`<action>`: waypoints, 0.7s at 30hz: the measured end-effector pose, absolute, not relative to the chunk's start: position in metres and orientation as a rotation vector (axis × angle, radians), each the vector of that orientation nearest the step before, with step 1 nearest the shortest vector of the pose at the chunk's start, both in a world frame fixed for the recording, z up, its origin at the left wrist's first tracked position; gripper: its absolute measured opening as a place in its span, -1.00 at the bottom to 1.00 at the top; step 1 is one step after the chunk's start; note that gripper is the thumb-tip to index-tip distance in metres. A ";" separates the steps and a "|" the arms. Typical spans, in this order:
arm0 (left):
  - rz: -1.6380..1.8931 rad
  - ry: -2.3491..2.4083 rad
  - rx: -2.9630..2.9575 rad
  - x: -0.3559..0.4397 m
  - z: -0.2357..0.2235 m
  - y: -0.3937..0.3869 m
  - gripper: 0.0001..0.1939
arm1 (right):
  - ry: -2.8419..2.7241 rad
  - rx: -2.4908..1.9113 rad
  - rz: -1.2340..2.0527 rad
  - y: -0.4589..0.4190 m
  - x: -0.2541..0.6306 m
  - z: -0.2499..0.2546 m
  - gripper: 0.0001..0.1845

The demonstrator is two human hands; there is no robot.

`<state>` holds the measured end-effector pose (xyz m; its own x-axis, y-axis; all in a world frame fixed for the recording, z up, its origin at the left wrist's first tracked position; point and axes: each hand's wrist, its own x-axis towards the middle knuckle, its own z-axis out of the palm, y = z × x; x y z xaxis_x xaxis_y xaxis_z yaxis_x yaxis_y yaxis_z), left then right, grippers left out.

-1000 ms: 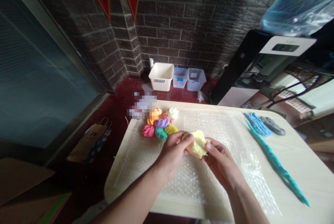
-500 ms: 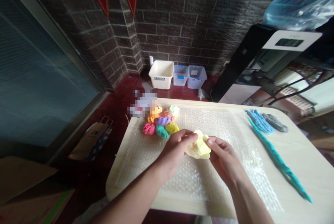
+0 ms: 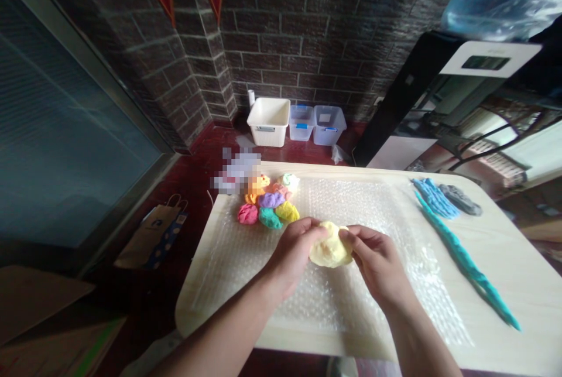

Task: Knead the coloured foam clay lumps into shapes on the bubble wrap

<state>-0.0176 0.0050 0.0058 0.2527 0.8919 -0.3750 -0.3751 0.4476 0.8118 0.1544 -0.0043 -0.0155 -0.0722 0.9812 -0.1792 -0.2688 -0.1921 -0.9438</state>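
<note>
Between my hands, above the table, is a flattened pale yellow lump of modelling clay (image 3: pixel 330 248) with a bumpy surface and uneven edges. My left hand (image 3: pixel 295 251) pinches its left side, thumb on top. From the right, my right hand (image 3: pixel 378 260) presses thumb and fingers into its upper right edge. The fingers beneath the lump are hidden. Just beyond my left hand sits a cluster of coloured clay lumps, among them a red lump (image 3: pixel 247 214), a green lump (image 3: pixel 270 218), a purple lump (image 3: pixel 271 200) and a yellow lump (image 3: pixel 287 211).
Bubble wrap (image 3: pixel 351 201) covers much of the pale wooden table (image 3: pixel 518 260). At the right lie a long teal twisted strip (image 3: pixel 465 260), a blue bundle (image 3: pixel 437 198) and a grey piece (image 3: pixel 460 199). A white bin (image 3: pixel 268 125) and clear boxes (image 3: pixel 328 126) stand beyond on the floor.
My right thumb has moved inward over the pale yellow clay, and its right edge looks rounder. The view has shifted slightly.
</note>
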 end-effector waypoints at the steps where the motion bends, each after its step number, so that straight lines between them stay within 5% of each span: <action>1: 0.954 1.011 0.725 -0.018 0.005 0.005 -0.75 | -0.980 -1.131 1.461 -0.005 0.156 -0.017 -0.69; 14: 1.042 1.182 1.319 -0.023 -0.014 0.007 -0.74 | -1.139 -1.242 1.156 -0.005 0.150 -0.012 -0.66; 21: 1.050 1.145 1.295 -0.021 -0.016 0.006 -0.77 | -1.165 -1.218 1.246 -0.005 0.153 -0.011 -0.65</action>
